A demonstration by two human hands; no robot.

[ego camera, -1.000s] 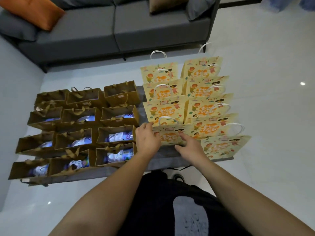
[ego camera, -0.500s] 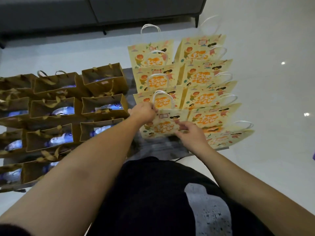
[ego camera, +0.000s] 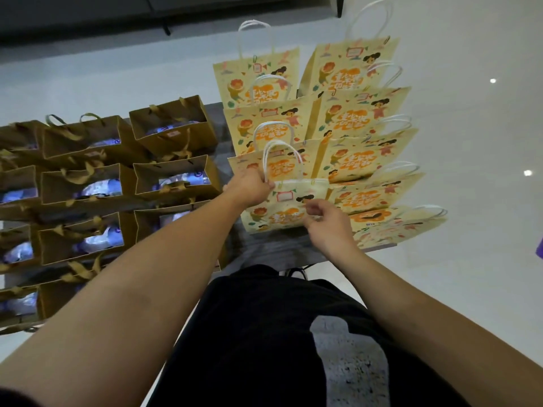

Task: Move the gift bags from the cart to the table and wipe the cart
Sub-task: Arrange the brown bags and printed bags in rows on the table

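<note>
Down on the grey table top (ego camera: 282,248), brown paper bags (ego camera: 173,183) stand open-mouthed in rows on the left, each holding something wrapped in bluish-white; what it is cannot be told. To their right, yellow printed gift bags (ego camera: 361,121) stand in two overlapping columns, their fronts facing the person and white loop handles up; their insides are hidden. The nearest yellow bag (ego camera: 276,214) in the left column leans back against the one behind it, its printed face tilted up, its long axis running left to right. The left hand (ego camera: 249,189) reaches forward with a straight arm and pinches this bag's white handle (ego camera: 282,154) at its left base, fingers curled. The right hand (ego camera: 326,223) lies over the bag's lower right face, wrist bent, thumb and forefinger pinched at the paper, the other fingers loosely curled. A black shirt (ego camera: 264,333) fills the foreground.
</note>
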